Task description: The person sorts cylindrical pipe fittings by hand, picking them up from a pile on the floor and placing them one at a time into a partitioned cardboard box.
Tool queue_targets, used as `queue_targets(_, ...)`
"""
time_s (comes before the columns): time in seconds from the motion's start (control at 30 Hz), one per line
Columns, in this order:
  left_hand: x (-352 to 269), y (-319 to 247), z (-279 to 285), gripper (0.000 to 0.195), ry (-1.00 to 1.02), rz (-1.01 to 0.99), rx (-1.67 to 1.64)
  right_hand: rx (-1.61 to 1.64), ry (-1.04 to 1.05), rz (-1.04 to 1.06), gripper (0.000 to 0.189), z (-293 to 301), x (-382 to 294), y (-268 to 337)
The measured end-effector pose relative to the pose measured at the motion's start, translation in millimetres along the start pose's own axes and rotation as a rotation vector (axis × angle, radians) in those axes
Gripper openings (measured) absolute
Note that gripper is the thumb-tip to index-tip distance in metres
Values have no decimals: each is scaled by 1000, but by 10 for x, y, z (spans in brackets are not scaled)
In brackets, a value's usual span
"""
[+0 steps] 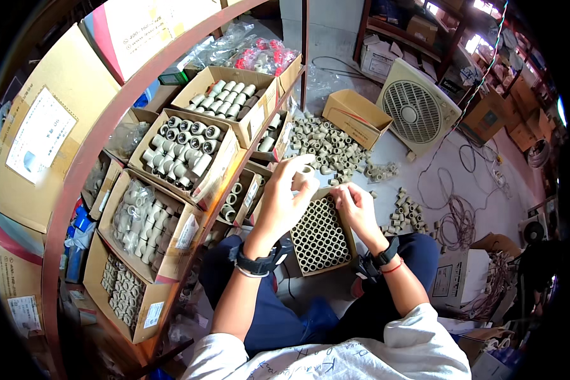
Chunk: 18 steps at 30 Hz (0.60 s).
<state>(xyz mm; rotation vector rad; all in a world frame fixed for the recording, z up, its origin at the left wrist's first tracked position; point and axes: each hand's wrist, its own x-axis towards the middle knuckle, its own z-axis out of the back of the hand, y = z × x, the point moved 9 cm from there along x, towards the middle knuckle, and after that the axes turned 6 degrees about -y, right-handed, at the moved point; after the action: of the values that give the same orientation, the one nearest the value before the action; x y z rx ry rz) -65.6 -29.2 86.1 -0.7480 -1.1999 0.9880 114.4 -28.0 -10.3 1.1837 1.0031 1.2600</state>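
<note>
My left hand [285, 199] is raised above the far left corner of a cardboard box, its thumb and fingers closed around a beige plastic pipe fitting [305, 171]. The cardboard box [327, 270] stands on the floor between my knees. Inside it, beige plastic couplings [320, 232] stand on end in tight rows, their round openings facing up. At the box's far right corner is my right hand [359, 206], its thumb and fingertips pinched together. Whether anything small sits between those fingertips is hidden.
Beyond the box lies a heap of loose elbow fittings [320, 142], beside an open carton [356, 118] and a box fan [413, 107]. More short fittings [406, 211] lie to the right, near coiled cable [456, 218]. A shelf on the left holds cartons of fittings [180, 147].
</note>
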Motion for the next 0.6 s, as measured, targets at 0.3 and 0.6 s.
queue_targets(0.3,-67,-115,-671,41,162,57,207,358,48,-135,26,240,-144,295)
queue_targets(0.6,-76,-398,-1044,42,134,-210,178,364,19,-233,25,616,-125,239)
